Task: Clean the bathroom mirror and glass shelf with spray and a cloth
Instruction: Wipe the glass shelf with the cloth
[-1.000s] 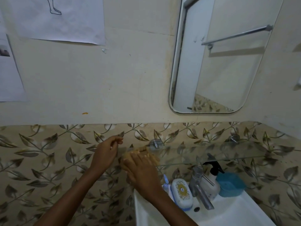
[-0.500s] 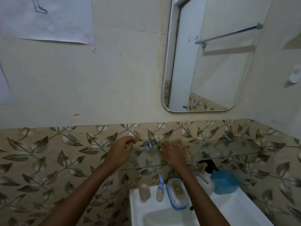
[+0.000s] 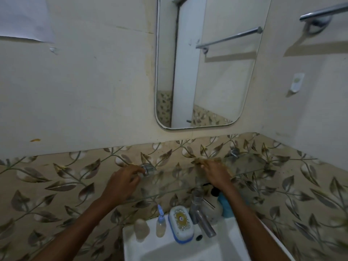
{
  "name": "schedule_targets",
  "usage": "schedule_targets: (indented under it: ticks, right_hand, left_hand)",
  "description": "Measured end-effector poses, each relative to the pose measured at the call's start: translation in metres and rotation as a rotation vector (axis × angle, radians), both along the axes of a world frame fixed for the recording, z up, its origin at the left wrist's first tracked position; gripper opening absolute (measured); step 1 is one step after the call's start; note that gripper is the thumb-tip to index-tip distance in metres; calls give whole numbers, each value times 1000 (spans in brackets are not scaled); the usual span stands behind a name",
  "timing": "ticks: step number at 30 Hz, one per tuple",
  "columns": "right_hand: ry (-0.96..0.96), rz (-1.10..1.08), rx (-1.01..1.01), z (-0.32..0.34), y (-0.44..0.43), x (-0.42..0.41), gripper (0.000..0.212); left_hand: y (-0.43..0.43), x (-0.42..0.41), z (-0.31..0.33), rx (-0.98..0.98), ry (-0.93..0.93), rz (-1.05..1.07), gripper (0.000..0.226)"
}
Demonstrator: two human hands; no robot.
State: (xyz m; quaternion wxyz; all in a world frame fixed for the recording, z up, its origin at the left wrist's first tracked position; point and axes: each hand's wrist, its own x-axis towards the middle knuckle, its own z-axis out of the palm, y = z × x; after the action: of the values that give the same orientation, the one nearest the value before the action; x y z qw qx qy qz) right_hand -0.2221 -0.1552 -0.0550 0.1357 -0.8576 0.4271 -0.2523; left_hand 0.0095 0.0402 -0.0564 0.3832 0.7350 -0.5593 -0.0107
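A clear glass shelf (image 3: 250, 164) runs along the leaf-patterned tiles below the mirror (image 3: 207, 72). My right hand (image 3: 216, 174) lies flat on the shelf's middle, pressing a yellowish cloth (image 3: 197, 161) whose edge shows past the fingertips. My left hand (image 3: 122, 182) rests on the shelf's left end, its loosely curled fingertips at the round metal bracket (image 3: 147, 169). A small clear spray bottle (image 3: 161, 222) with a blue top stands on the sink rim below.
A white sink (image 3: 169, 247) carries a soap box (image 3: 180, 224), a metal tap (image 3: 201, 215), a pump bottle (image 3: 213, 205) and a blue container (image 3: 227, 207). A towel bar (image 3: 323, 11) is on the right wall. Paper sheets (image 3: 24, 17) hang upper left.
My right hand slid the cloth rightward along the shelf. My left hand also shifted right to the metal bracket. The view moved right and down.
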Motion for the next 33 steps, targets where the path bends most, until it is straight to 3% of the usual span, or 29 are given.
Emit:
schedule_targets:
  ticks: [4,9,13,15,17,20,22,27,33]
  right_hand:
    - [68,159,9,-6,13,30,33]
    - [12,381,-30,-24,43,-26,54]
    - [-65,208,15,-32,10,-82,58]
    - [-108,64,21,-26,-20,-97,40]
    - [-71,-64,-3,-16,-51,-92,30]
    - [10,-171,13,-5,-77,-59,32]
    - [54,-161,38,-2,-76,-36,33]
    - [23,134,65,-11,-29,-39,42]
    - [-15,-80,-54,-16,-35,-102,30]
  left_hand:
    - [-9,-4,-5,21,-1,-18,34]
    - [-17,1,-4,-53,-5,-66,22]
    - [-22,8,4,-69,-6,-144,28]
    - [-27,9,6,-65,-21,-148,25]
    - [-33,10,9,-75,-36,-162,24]
    - [-39,5,13,-69,-20,-187,26]
    - [-41,-1,11,-52,-4,-214,29]
    - [-43,-3,8,-35,-5,-252,43]
    - [-37,4,24,-9,-20,-307,35]
